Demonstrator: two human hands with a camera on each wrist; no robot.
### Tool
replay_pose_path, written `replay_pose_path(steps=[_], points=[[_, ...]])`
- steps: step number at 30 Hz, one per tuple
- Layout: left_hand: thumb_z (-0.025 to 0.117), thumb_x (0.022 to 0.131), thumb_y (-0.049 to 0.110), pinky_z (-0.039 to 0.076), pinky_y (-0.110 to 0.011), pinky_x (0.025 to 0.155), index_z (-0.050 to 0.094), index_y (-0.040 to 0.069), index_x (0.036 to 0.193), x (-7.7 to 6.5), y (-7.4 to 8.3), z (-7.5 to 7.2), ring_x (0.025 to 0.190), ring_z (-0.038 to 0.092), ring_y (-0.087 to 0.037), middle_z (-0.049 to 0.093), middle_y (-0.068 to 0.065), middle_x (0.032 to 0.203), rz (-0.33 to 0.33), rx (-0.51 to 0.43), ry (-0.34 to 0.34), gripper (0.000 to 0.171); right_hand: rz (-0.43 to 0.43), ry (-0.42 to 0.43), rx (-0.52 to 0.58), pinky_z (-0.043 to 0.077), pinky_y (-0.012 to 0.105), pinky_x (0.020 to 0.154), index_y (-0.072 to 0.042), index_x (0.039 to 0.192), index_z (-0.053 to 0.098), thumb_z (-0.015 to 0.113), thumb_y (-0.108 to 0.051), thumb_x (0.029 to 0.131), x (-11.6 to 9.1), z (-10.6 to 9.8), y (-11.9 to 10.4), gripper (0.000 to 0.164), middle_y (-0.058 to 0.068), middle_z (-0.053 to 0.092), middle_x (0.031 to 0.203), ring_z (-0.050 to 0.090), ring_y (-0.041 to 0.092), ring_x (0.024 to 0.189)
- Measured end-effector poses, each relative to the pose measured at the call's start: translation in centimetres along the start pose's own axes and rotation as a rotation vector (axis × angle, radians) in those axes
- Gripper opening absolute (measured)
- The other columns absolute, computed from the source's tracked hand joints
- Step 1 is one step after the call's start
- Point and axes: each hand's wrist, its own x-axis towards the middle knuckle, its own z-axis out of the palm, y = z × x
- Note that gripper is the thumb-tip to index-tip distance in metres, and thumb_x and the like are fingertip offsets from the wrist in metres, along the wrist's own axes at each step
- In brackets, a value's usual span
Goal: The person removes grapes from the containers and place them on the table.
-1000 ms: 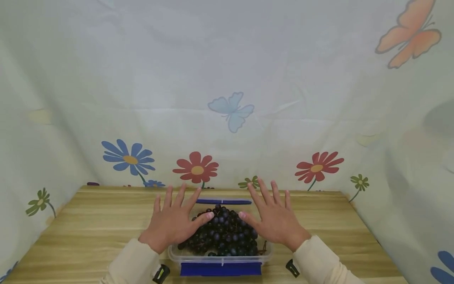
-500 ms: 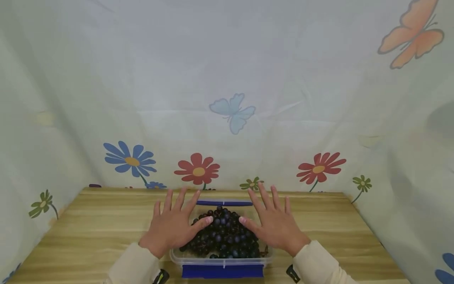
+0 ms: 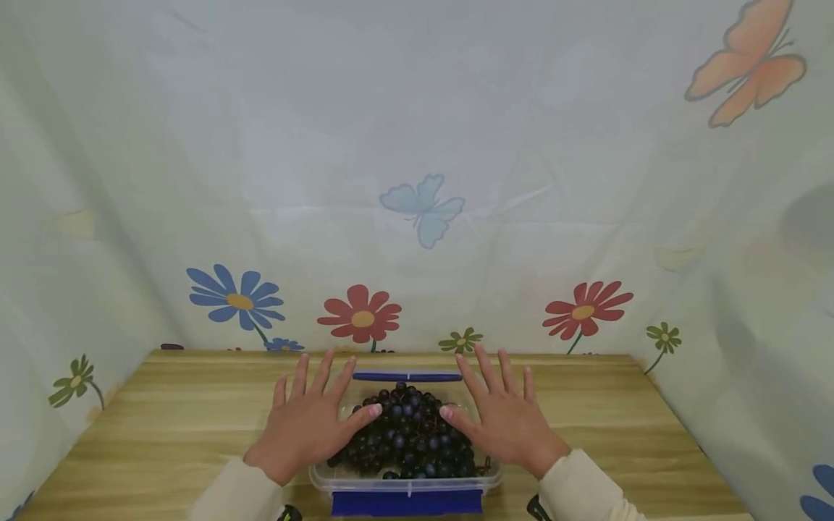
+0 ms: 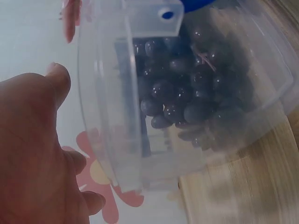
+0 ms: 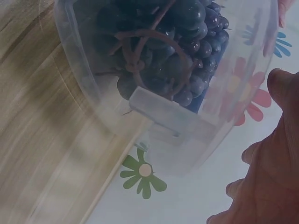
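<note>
A clear plastic food container (image 3: 326,480) with blue clip flaps stands on the table in the head view, heaped with dark grapes (image 3: 404,434). Over its left side my left hand (image 3: 306,430) is spread, fingers straight and thumb pointing inward above the fruit. My right hand (image 3: 508,423) mirrors it over the right side. Neither hand holds anything. In the left wrist view, grapes (image 4: 177,88) show through the container's wall, with the left hand (image 4: 32,144) beside the rim. Brown stems (image 5: 135,60) show among the grapes in the right wrist view, the right hand (image 5: 266,172) beside the rim.
The wood-grain table (image 3: 163,427) extends to both sides of the container. A pale cloth (image 3: 293,145) printed with flowers and butterflies hangs behind the table and along both sides. A blue clip flap (image 3: 407,503) faces the near edge.
My left hand has shifted slightly left and down, away from the middle. The right hand has sunk a little. The head view has shifted slightly; container and grapes look unchanged.
</note>
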Motion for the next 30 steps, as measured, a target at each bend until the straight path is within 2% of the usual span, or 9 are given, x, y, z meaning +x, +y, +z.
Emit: replay_pose_path(steps=[11,16,23,30], points=[[0.038,0.093,0.086,0.006,-0.083,0.119,0.026,0.021,0.167,-0.4,-0.8,0.3,0.158,0.005,-0.058,0.015,-0.020,0.175,-0.007,-0.002,-0.032,0.099,0.027,-0.024,0.031,-0.003,0.079,0.122,-0.034,0.168,0.014,0.044,-0.073,0.100,-0.3,0.5,0.2,0.083,-0.001,-0.004,0.178,-0.009,0.038,0.164],[0.040,0.093,0.084,0.006,-0.083,0.119,0.026,0.020,0.167,-0.3,-1.2,0.4,0.158,0.004,-0.059,0.016,-0.022,0.174,-0.005,-0.038,-0.046,0.099,0.030,-0.021,0.030,-0.002,0.080,0.122,-0.033,0.168,0.016,0.043,-0.074,0.100,-0.3,0.7,0.4,0.084,-0.001,-0.003,0.178,-0.006,0.040,0.164],[0.043,0.095,0.081,0.009,-0.084,0.117,0.026,0.017,0.167,-0.1,-2.0,0.7,0.157,0.005,-0.060,0.018,-0.024,0.173,0.006,-0.082,-0.041,0.098,0.036,-0.033,0.044,-0.003,0.080,0.122,-0.033,0.168,0.015,0.042,-0.075,0.100,-0.4,0.9,0.4,0.084,-0.004,-0.009,0.177,-0.009,0.038,0.164],[0.047,0.096,0.078,0.010,-0.086,0.116,0.018,0.016,0.168,0.1,-3.0,1.0,0.156,0.001,-0.063,0.010,-0.026,0.174,-0.001,-0.153,-0.112,0.100,0.049,-0.045,0.069,-0.004,0.080,0.122,-0.034,0.168,0.014,0.043,-0.074,0.100,-0.7,1.1,0.5,0.084,-0.003,-0.005,0.177,-0.008,0.038,0.164]])
